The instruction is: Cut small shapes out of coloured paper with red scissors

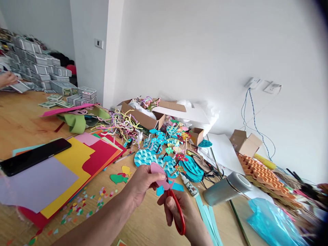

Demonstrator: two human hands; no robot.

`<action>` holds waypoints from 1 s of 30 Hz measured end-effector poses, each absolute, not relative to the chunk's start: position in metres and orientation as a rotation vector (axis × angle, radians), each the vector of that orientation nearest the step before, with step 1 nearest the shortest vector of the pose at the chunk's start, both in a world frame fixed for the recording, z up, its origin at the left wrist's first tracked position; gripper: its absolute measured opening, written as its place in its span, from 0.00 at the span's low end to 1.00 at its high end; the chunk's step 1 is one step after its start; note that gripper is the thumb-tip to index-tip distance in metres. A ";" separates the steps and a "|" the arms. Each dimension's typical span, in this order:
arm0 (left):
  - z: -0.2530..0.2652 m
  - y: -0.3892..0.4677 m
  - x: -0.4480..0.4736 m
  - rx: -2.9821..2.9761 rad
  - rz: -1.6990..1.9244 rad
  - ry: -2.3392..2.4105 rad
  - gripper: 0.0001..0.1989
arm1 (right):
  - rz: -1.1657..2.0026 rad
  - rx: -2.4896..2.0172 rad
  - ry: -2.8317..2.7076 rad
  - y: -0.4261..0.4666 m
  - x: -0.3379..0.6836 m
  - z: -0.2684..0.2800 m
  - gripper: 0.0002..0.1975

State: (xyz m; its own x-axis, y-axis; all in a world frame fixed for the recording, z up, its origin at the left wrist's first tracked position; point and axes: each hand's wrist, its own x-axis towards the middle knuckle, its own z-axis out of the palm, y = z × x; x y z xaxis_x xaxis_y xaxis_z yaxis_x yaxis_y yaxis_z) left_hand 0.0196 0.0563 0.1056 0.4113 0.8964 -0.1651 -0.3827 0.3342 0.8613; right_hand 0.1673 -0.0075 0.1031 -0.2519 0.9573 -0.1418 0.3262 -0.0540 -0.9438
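Observation:
Between the thumb and fingers of my left hand (145, 181) is a pink paper cutout (156, 169), rounded at the top with a narrower tail end. My right hand (183, 208) grips red-handled scissors (179, 213), their blades up against the lower part of the pink paper. Behind my left hand lie a green paper fish (119, 178) and a yellow paper fish (126, 170). Blue paper pieces (177, 186) sit on the table just beyond the scissors. Farther back are blue wave-patterned discs (145, 157) with small decorated fish on them.
Stacked coloured paper (61, 177) with a black phone (36, 155) lies at left, paper scraps (77, 206) before it. A grey flask (225, 188), glue bottle (189, 186) and blue plastic bag (274, 222) are at right. Another person's hand (8, 79) works far left.

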 end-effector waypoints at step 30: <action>0.106 0.057 0.017 0.992 0.926 0.748 0.08 | 1.379 -1.385 -1.596 -0.008 0.171 0.102 0.35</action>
